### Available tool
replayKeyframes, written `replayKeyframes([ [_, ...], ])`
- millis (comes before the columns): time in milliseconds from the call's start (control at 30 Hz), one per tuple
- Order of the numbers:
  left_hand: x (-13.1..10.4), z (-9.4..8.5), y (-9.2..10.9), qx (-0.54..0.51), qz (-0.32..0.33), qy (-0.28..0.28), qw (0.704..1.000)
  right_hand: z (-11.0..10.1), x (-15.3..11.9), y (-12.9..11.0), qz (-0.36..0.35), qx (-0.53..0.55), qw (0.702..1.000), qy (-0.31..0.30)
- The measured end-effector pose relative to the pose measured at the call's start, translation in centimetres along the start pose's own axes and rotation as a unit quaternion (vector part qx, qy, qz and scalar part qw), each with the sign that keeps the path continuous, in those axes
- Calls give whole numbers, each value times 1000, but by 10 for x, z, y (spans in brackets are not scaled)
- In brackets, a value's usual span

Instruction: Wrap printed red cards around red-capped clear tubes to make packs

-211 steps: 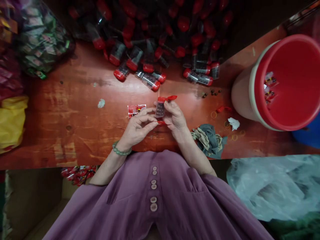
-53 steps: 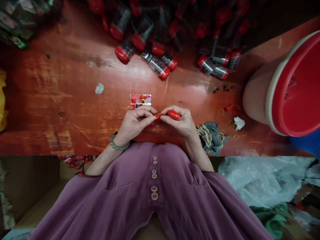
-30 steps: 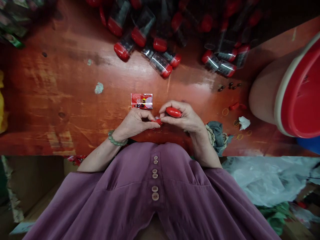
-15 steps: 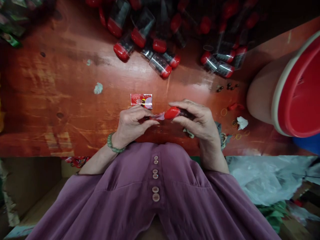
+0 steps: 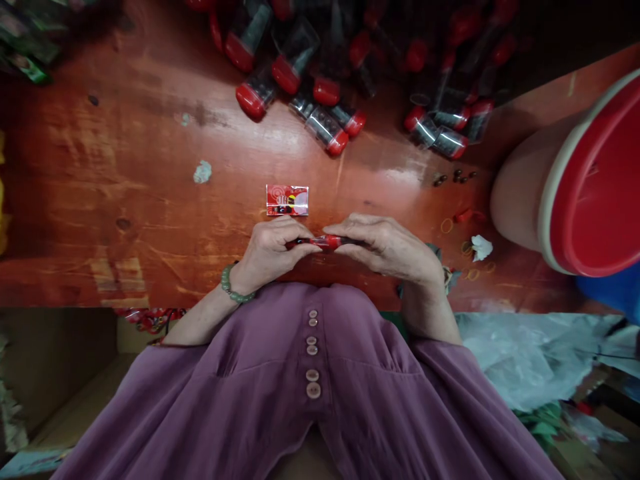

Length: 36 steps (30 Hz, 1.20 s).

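Close in front of my body, my left hand [image 5: 271, 252] pinches a red printed plastic sleeve [image 5: 314, 241] between thumb and fingers. My right hand [image 5: 393, 248] is closed around a small clear bottle with a red cap [image 5: 334, 242]; its dark body is mostly hidden by the fingers. The sleeve and the red end meet between the two hands, and I cannot tell how far one covers the other. A flat red printed label [image 5: 287, 201] lies on the table just beyond my left fingers.
Several red-capped clear bottles of dark balls [image 5: 326, 130] are heaped at the back of the wooden table [image 5: 150, 193]. A bucket with a red lid [image 5: 595, 180] stands at right, near loose dark balls [image 5: 457, 176], rubber bands [image 5: 473, 273] and a white scrap [image 5: 481, 248].
The hands have come closer together, and the sleeve now meets the bottle's red end. My right hand moved left and its fingers cover more of the bottle. The view shifted slightly.
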<state>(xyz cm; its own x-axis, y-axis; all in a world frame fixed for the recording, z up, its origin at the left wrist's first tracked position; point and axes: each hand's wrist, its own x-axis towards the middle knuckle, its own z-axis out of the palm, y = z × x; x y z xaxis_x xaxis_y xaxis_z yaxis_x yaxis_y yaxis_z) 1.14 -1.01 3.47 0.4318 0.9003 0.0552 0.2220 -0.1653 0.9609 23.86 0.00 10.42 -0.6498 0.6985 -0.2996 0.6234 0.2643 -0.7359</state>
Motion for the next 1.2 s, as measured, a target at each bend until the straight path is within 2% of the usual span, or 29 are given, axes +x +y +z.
replayKeyframes([
  [267,2,-3,-5,-3,6,-46,999,-6,11,-3,25,-34,994,-99],
  [367,3,-2,-5,-4,3,-85,996,-7,16,-2,13,-25,994,-104],
  [500,4,-3,-4,-41,-32,-121,991,-8,20,4,-13,40,995,-93],
  [633,4,-6,-3,-74,-87,-144,983,-4,20,9,38,83,993,-80],
  [767,5,-5,1,-96,-114,-154,977,4,20,9,37,121,991,-39],
  [900,6,-1,6,-128,-132,-173,968,18,22,8,11,127,989,68],
  [1000,5,-1,7,-149,-162,-167,961,30,22,6,-19,77,987,142],
  [1200,7,-1,7,-192,-183,-179,947,41,23,5,-79,-14,974,213],
])
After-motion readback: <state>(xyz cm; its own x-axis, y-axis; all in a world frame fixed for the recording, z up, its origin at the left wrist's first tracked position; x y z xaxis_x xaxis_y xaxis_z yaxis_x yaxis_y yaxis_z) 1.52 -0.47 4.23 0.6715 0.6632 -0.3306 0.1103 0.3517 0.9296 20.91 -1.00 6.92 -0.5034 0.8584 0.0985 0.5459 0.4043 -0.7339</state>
